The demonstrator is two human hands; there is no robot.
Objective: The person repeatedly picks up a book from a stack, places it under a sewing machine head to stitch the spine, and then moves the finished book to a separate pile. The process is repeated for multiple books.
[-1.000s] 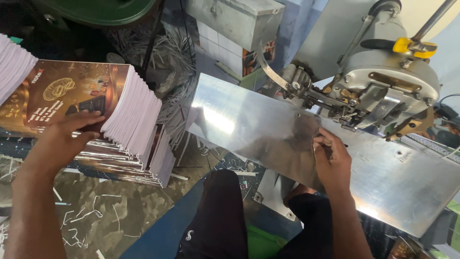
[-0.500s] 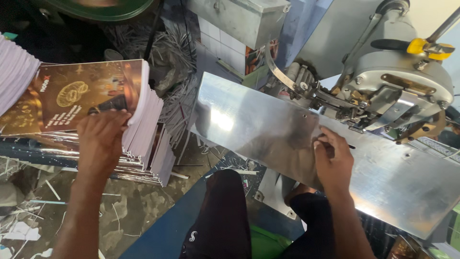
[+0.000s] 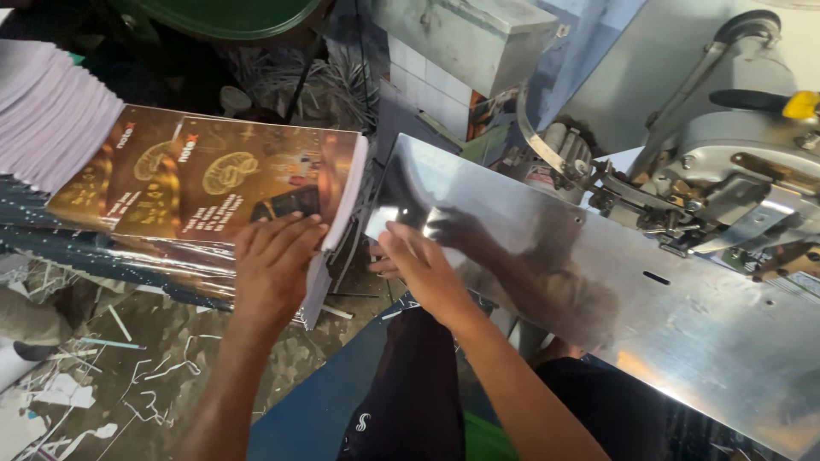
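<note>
My left hand [image 3: 272,269] lies flat on the top booklet [image 3: 256,175] of the stack [image 3: 145,256], fingers spread and gripping nothing. My right hand [image 3: 418,265] reaches toward the booklet's near corner at the edge of the steel surface [image 3: 598,282], fingers loose and empty. The way to do this well, I think: press evenly, slide only the top copy, and catch its spine edge cleanly without fanning pages.

1. Daylight is fairly bright and even; the metal plate [image 3: 598,282] throws white glare near its left end.
2. A soft dark reflection (a hand's) lies across the plate's middle.
3. Above the plate the machine head [image 3: 726,171] looks washed out — slightly soft.
4. Left of the plate, the floor sits dimmer.
</note>
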